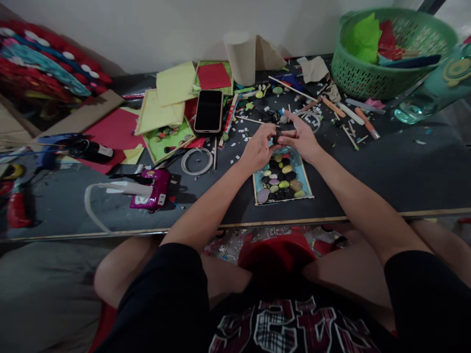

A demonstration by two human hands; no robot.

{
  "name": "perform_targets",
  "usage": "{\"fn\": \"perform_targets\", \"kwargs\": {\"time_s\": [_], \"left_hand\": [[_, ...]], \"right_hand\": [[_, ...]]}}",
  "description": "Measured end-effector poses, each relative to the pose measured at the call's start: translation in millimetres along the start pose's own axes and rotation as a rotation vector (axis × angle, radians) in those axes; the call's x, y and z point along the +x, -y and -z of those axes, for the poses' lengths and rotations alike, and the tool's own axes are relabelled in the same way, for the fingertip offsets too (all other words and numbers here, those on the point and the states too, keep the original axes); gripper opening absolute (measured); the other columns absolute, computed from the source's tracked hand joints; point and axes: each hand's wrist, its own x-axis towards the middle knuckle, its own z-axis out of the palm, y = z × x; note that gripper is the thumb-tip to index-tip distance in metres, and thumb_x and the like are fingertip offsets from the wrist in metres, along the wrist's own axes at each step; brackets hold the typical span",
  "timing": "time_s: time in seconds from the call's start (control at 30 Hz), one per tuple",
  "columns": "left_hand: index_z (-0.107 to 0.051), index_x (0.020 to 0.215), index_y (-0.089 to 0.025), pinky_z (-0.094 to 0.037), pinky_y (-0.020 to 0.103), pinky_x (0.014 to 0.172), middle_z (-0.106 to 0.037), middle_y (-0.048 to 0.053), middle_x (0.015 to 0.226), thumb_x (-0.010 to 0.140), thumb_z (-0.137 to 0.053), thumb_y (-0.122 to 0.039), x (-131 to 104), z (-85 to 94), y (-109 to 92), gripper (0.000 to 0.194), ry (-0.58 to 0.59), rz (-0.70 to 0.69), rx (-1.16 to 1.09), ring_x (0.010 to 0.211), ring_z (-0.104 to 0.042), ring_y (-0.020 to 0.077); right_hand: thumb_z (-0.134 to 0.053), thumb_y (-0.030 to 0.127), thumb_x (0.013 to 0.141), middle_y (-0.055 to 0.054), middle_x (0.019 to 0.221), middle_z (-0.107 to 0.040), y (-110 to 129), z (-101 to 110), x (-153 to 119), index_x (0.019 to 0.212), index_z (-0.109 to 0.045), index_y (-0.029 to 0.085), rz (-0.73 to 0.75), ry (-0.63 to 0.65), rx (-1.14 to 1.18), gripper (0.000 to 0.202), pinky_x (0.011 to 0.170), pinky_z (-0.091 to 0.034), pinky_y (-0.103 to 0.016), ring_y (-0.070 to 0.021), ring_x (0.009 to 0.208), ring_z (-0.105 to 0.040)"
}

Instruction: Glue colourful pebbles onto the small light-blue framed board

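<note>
My left hand (258, 147) and my right hand (302, 138) meet over the far end of a small blue-backed frame (306, 177) with thin wooden edges. Between their fingertips is a small dark pebble (278, 137), pinched from both sides. Both hands are closed, though the right index finger reaches out beyond the pebble. Rows of coloured pebbles (284, 184), black, green, yellow, lilac and brown, fill the part of the frame that I can see. Its far end is hidden under my hands. Past my fingers, dark pebbles (270, 116) lie in a pile among paper scraps.
Left of my hands lie a phone (208, 112), a tape ring (196, 161), a purple power adapter (150, 190) and a blue glue gun (49, 152). Behind stands a white cylinder (241, 59). A green basket (393, 81) and a glass bottle (419, 98) occupy the right rear.
</note>
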Motion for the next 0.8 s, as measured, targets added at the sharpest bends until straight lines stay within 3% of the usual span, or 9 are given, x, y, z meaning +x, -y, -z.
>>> {"fn": "perform_targets", "kwargs": {"time_s": [0.13, 0.3, 0.53, 0.8], "left_hand": [[-0.036, 0.123, -0.025, -0.053, 0.041, 0.089, -0.056, 0.01, 0.12, 0.105, -0.041, -0.049, 1.2, 1.1, -0.3, 0.03, 0.04, 0.029, -0.058, 0.103, -0.062, 0.0197], [-0.04, 0.103, -0.024, -0.053, 0.036, 0.078, -0.056, 0.004, 0.101, 0.104, -0.042, -0.055, 4.0, 2.3, -2.3, 0.031, 0.041, 0.039, -0.079, 0.087, -0.06, 0.0157], [-0.037, 0.1, -0.023, -0.054, 0.036, 0.076, -0.055, 0.006, 0.105, 0.105, -0.038, -0.055, 4.2, 3.3, -5.0, 0.032, 0.028, 0.071, -0.061, 0.088, -0.061, 0.015], [-0.038, 0.103, -0.024, -0.055, 0.036, 0.075, -0.054, 0.006, 0.107, 0.105, -0.038, -0.055, 2.8, 1.0, -1.9, 0.031, 0.021, 0.074, -0.069, 0.087, -0.061, 0.0151]], "right_hand": [[-0.091, 0.046, 0.064, -0.009, 0.114, -0.075, -2.7, 2.8, 1.4, 0.161, -0.023, 0.025, 0.023, 0.011, -0.028, 0.12, 0.075, -0.065, -0.037, -0.0247, 0.097, -0.072], [-0.093, 0.048, 0.06, -0.004, 0.099, -0.076, -4.8, 4.6, 2.5, 0.16, -0.027, 0.025, 0.049, 0.018, -0.021, 0.122, 0.079, -0.065, -0.037, -0.0221, 0.091, -0.072], [-0.092, 0.044, 0.065, -0.005, 0.112, -0.076, -2.9, 3.8, 2.6, 0.161, -0.023, 0.031, 0.005, 0.007, -0.016, 0.12, 0.077, -0.067, -0.039, -0.0227, 0.09, -0.074], [-0.092, 0.039, 0.067, -0.009, 0.12, -0.074, 1.6, -0.8, 0.2, 0.161, -0.027, 0.027, -0.009, -0.049, -0.026, 0.115, 0.079, -0.067, -0.041, -0.0243, 0.095, -0.075]]}}
